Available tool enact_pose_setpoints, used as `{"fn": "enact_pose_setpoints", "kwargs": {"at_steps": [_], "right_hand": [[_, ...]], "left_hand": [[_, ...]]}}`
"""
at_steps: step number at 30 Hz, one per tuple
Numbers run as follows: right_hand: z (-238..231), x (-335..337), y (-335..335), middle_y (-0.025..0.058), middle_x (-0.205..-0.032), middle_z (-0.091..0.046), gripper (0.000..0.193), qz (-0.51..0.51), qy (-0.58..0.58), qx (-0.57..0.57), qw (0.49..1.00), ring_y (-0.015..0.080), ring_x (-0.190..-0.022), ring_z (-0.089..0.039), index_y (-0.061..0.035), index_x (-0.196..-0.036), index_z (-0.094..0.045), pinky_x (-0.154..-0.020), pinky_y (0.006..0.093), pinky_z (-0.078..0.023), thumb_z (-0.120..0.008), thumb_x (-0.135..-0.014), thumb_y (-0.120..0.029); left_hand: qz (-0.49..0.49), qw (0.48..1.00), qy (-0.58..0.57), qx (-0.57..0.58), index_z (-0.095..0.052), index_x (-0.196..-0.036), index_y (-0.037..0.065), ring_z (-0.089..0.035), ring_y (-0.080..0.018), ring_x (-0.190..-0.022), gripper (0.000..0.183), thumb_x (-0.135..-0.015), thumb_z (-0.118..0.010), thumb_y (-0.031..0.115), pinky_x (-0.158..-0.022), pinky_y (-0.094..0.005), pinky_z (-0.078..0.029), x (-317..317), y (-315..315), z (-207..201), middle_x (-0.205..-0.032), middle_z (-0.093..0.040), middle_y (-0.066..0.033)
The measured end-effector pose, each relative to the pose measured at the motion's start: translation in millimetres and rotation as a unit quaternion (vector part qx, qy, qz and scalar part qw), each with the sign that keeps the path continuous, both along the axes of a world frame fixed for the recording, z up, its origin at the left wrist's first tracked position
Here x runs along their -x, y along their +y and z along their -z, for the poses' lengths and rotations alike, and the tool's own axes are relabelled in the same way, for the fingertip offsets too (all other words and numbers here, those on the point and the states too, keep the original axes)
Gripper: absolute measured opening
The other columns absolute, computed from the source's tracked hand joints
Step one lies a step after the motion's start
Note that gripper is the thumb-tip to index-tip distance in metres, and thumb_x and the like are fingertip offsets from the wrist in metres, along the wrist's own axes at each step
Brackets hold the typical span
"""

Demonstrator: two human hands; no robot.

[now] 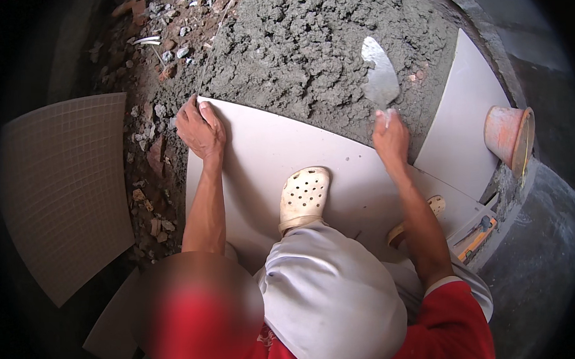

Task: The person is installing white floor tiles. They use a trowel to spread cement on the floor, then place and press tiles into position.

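Observation:
I crouch on a large white floor tile [267, 148] laid on the ground. My left hand [200, 127] presses on the tile's far left corner, next to a thin taut string [210, 46] that runs away over the mortar. My right hand [390, 138] grips the handle of a steel trowel [380, 75], whose blade rests on the grey mortar bed [308, 46] just beyond the tile's far edge. My left foot in a cream perforated clog [304, 198] stands on the tile's middle.
A second white tile [462, 110] lies to the right. An orange bucket [507, 134] lies on its side at the right. An orange level [476, 239] rests by my right foot. Rubble and broken brick [150, 159] lie left of the tile. A tile with its gridded back up [66, 181] leans at the left.

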State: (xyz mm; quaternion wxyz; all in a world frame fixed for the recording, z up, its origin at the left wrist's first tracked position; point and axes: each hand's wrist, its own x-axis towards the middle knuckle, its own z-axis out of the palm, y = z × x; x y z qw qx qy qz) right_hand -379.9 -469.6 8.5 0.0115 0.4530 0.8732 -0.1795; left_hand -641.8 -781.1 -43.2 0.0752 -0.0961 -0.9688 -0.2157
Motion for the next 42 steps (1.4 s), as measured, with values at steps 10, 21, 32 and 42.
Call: {"fn": "enact_pose_setpoints", "kwargs": {"at_steps": [10,21,32,42], "right_hand": [[6,80,-54,0.0366,-0.093,-0.068,0.042,-0.057,0.046,0.089,0.993,0.0570,-0.092,-0.066,0.0102,-0.102,-0.066,-0.084,0.0598,-0.051,-0.055,-0.103,-0.030],[-34,91,-46,0.0039,-0.079,-0.062,0.034,0.074,0.101,0.350,0.928,0.0071,-0.055,-0.056,-0.0024,-0.096,-0.062,-0.044,0.0254,-0.045,-0.058,-0.107,-0.034],[-69,157,-78,0.0037,-0.086,-0.058,0.034,0.097,0.350,0.700,0.614,0.0089,-0.059,-0.056,-0.0038,-0.113,-0.055,-0.047,0.0245,-0.047,-0.046,-0.111,-0.036],[-12,214,-112,-0.0014,-0.074,-0.050,0.028,0.120,0.403,0.824,0.380,0.0088,-0.053,-0.048,-0.0109,-0.100,-0.056,-0.043,0.0289,-0.044,-0.052,-0.108,-0.038]], "left_hand": [[-0.017,1.000,-0.023,-0.004,-0.067,-0.133,0.008,-0.054,-0.0361,-0.123,0.042,-0.103,-0.051,0.033,-0.108,-0.0488,-0.039,0,3,-4,-0.130,-0.063,-0.0172],[-0.008,1.000,-0.010,-0.021,-0.066,-0.132,0.009,-0.055,-0.0350,-0.119,0.039,-0.101,-0.056,0.030,-0.103,-0.0491,-0.040,-2,1,-9,-0.126,-0.063,-0.0162],[-0.022,0.999,-0.024,-0.032,-0.064,-0.134,0.009,-0.054,-0.0338,-0.119,0.041,-0.102,-0.053,0.033,-0.104,-0.0489,-0.039,0,1,-6,-0.125,-0.061,-0.0150],[-0.016,0.999,-0.027,-0.025,-0.064,-0.132,0.007,-0.053,-0.0326,-0.119,0.039,-0.100,-0.058,0.029,-0.104,-0.0472,-0.039,0,-2,-8,-0.125,-0.061,-0.0135]]}}
